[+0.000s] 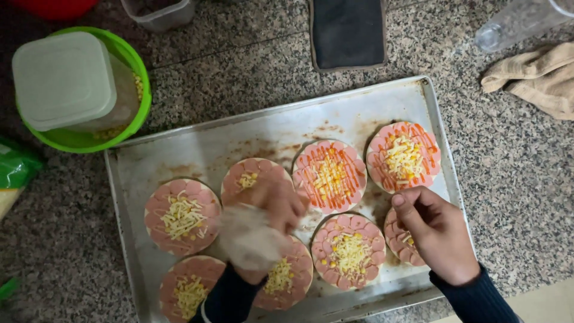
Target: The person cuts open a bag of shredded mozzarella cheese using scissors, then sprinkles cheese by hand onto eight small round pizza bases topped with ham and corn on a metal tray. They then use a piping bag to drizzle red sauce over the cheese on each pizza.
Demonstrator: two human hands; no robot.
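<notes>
We saw a speckled granite worktop (239,78), a metal baking tray (197,149) on it, our blurred left hand (269,206) over the sausage-topped mini pizzas (330,175), grip unclear, right hand (439,233) fingers pinched together, green bowl (134,66) behind the tray.

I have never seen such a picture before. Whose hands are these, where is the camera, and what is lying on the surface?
The camera sits on a person's head and looks down at their own two bare hands. A metal baking tray lies on a speckled stone counter. On it are round mini pizzas covered with pink sausage slices and grated cheese; two have orange sauce. The left hand is blurred over the middle ones, the right hand pinches above another. Whether either holds anything is unclear. A green bowl stands beside the tray.
</notes>
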